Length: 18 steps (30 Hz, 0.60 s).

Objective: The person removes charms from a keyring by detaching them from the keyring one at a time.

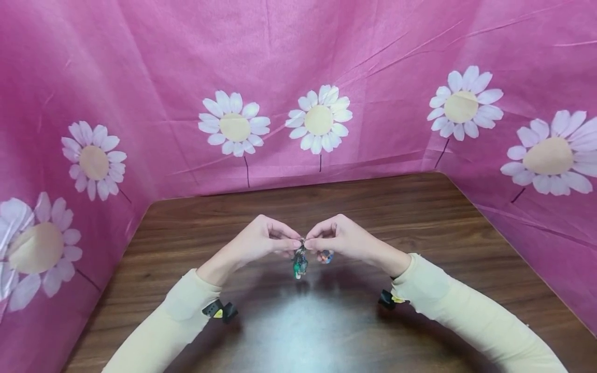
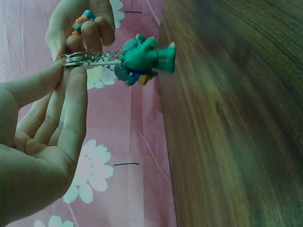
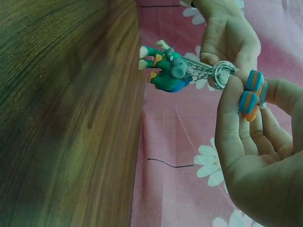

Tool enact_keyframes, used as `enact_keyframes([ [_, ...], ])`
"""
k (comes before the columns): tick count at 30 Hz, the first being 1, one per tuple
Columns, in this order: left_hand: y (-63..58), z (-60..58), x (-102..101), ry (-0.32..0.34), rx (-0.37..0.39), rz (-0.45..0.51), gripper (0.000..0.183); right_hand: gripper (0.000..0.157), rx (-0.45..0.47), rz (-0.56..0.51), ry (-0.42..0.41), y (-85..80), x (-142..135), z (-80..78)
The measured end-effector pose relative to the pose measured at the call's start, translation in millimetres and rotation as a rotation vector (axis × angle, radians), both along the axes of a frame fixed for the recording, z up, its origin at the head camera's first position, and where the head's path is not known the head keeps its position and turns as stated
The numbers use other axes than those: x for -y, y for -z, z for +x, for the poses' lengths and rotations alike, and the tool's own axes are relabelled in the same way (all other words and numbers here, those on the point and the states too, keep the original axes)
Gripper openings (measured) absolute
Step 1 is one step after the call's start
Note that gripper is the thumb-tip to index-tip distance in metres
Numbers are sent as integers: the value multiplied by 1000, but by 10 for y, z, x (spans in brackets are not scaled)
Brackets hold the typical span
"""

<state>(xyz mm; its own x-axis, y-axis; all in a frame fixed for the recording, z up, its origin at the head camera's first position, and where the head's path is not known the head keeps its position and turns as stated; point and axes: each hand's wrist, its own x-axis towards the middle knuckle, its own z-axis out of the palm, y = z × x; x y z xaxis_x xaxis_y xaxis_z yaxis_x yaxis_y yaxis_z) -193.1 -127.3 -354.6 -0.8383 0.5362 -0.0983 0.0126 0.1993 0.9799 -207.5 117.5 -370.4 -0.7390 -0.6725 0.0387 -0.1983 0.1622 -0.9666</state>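
Over the middle of the table, both hands meet at a bunch of keychains. My left hand [image 1: 258, 239] pinches the metal split rings [image 3: 222, 74] between thumb and fingers. The right hand [image 1: 350, 241] pinches at the same rings from the other side. From the rings, short chains [image 2: 106, 57] carry small figurines, among them a green figurine [image 2: 144, 56] and a grey-blue one partly behind it. A separate orange and blue figurine [image 3: 252, 94] is at the right hand's fingers, apart from the hanging bunch; its link to the rings is hidden.
A brown wood-grain table [image 1: 196, 217] lies beneath the hands. Pink cloth [image 1: 275, 52] printed with white daisies stands around its back and sides. Dark straps [image 1: 221, 311] are at both cream sleeves.
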Motion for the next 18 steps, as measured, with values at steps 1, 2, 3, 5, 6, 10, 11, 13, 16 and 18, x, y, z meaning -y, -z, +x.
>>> enact_keyframes([
  [1,-8,3,2,4,5,-2,23,13,0,0,0,-4,-3,-2],
  [2,-13,5,4,8,10,-4,22,13,-1,-1,-2,-5,-5,-4],
  [3,-14,8,5,12,15,-6,22,13,1,-2,-2,-4,-6,-6],
  [5,-14,15,6,13,20,-12,22,13,-1,-3,3,-1,-5,-8],
  [6,-14,18,6,10,23,-14,22,14,-2,-2,7,2,-4,-10],
  [10,-4,23,0,-11,11,-13,22,15,1,1,38,10,0,-15],
  [11,-1,23,-1,-16,9,-10,23,15,2,1,47,10,0,-16],
  [13,6,21,-6,-26,13,-2,23,15,7,-6,60,10,1,-17],
  [16,21,14,-6,-38,15,13,22,15,6,-28,70,30,10,-22],
  [18,24,10,-10,-42,13,19,21,14,9,-46,73,51,18,-26],
])
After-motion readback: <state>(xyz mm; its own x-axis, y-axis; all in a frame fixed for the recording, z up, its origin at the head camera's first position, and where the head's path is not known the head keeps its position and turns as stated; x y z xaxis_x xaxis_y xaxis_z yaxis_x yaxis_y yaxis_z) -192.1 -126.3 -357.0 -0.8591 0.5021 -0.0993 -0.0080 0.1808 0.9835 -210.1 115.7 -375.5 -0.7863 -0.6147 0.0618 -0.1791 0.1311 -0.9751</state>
